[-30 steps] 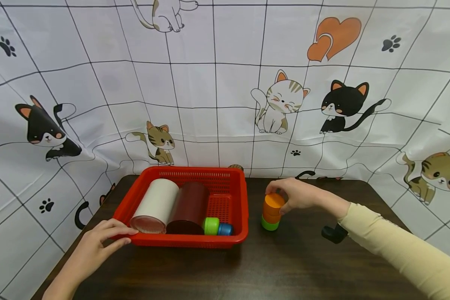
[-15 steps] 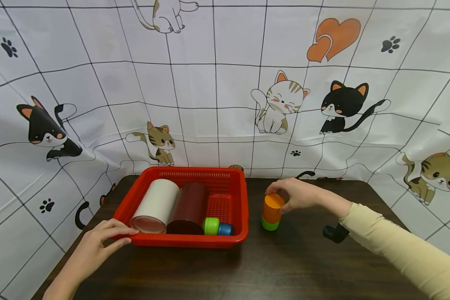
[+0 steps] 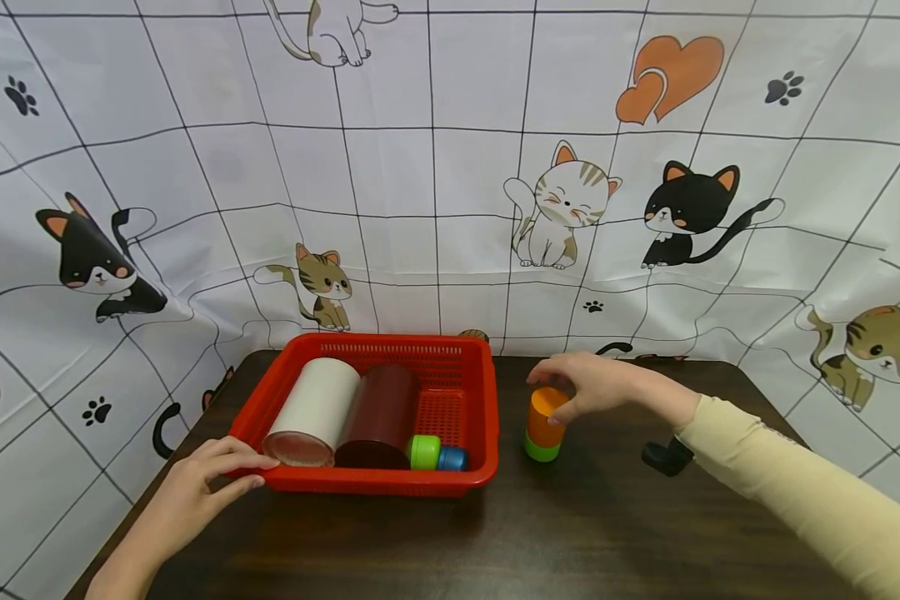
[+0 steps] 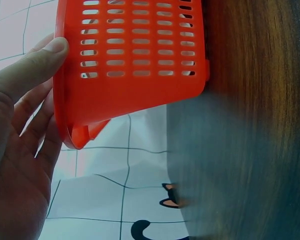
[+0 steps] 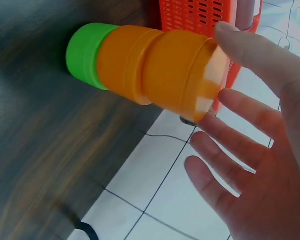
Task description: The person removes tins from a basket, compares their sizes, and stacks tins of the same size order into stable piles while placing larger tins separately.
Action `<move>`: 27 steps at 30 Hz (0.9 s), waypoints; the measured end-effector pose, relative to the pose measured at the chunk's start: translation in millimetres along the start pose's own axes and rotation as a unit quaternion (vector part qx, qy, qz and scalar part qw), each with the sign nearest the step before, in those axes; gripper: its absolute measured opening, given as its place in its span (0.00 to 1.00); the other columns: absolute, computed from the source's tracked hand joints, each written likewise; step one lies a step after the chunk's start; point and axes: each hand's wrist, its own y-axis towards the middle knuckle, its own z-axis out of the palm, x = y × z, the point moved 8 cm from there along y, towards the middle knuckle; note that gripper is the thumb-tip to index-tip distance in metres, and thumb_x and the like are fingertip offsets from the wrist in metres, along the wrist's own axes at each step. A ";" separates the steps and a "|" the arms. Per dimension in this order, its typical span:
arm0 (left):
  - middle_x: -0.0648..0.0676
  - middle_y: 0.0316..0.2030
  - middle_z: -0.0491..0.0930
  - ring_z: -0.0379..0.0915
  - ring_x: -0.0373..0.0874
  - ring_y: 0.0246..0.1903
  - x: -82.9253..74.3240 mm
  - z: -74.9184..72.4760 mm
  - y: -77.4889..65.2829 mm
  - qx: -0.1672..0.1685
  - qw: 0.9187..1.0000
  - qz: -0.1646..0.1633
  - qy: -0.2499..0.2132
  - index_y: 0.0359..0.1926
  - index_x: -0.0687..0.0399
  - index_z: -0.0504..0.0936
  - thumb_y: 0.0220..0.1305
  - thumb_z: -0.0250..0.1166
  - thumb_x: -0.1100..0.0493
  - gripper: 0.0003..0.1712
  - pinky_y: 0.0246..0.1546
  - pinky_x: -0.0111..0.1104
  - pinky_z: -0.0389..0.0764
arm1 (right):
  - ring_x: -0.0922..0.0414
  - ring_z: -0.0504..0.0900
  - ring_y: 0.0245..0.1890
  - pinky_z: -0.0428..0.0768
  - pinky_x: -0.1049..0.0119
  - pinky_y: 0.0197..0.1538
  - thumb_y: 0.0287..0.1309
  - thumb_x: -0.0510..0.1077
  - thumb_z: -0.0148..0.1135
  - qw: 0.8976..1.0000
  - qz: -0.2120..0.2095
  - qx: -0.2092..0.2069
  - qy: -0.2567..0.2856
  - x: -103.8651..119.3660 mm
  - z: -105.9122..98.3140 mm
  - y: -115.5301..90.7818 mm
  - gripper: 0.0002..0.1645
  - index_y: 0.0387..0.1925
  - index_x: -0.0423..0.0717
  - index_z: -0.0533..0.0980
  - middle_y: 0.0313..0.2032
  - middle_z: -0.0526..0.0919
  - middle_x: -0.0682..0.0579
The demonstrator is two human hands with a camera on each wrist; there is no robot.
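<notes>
The left hand [image 3: 195, 487] pinches the red plastic basket [image 3: 378, 480]. Around the upright orange-and-green cylindrical stack [image 3: 544, 432], the right hand [image 3: 592, 385] has its fingers wide.

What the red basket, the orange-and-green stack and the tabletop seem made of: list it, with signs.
Red basket: probably moulded plastic, satin finish; regular slots in thin walls suggest it.
Orange-and-green stack: likely plastic too, smooth with a soft sheen and even colour.
Tabletop: dark brown, low sheen, wood-like grain; real wood or laminate, I can't tell.
</notes>
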 end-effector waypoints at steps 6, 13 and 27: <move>0.39 0.37 0.80 0.66 0.25 0.39 -2.1 -1.0 0.0 -0.010 1.000 0.015 -0.004 0.41 0.34 0.88 0.44 0.78 0.67 0.25 0.39 0.16 0.72 | 0.49 0.77 0.59 0.75 0.49 0.62 0.57 0.53 0.70 0.998 -0.045 -0.007 -0.041 21.6 -9.0 16.8 0.29 0.58 0.48 0.76 0.57 0.81 0.50; 0.39 0.37 0.80 0.66 0.24 0.39 -2.5 -1.8 -1.1 -0.008 1.000 0.010 -0.003 0.41 0.34 0.88 0.45 0.77 0.66 0.23 0.38 0.17 0.73 | 0.49 0.78 0.57 0.76 0.51 0.61 0.57 0.51 0.70 0.995 -0.076 0.019 -0.064 54.3 -11.7 41.3 0.27 0.56 0.46 0.78 0.55 0.82 0.51; 0.38 0.36 0.80 0.66 0.25 0.38 -5.9 -2.4 0.9 -0.011 1.000 0.017 0.002 0.40 0.35 0.88 0.44 0.78 0.66 0.23 0.37 0.18 0.74 | 0.51 0.79 0.58 0.77 0.57 0.61 0.58 0.57 0.69 0.984 -0.066 0.124 -0.113 88.4 8.8 97.5 0.29 0.57 0.49 0.77 0.56 0.82 0.50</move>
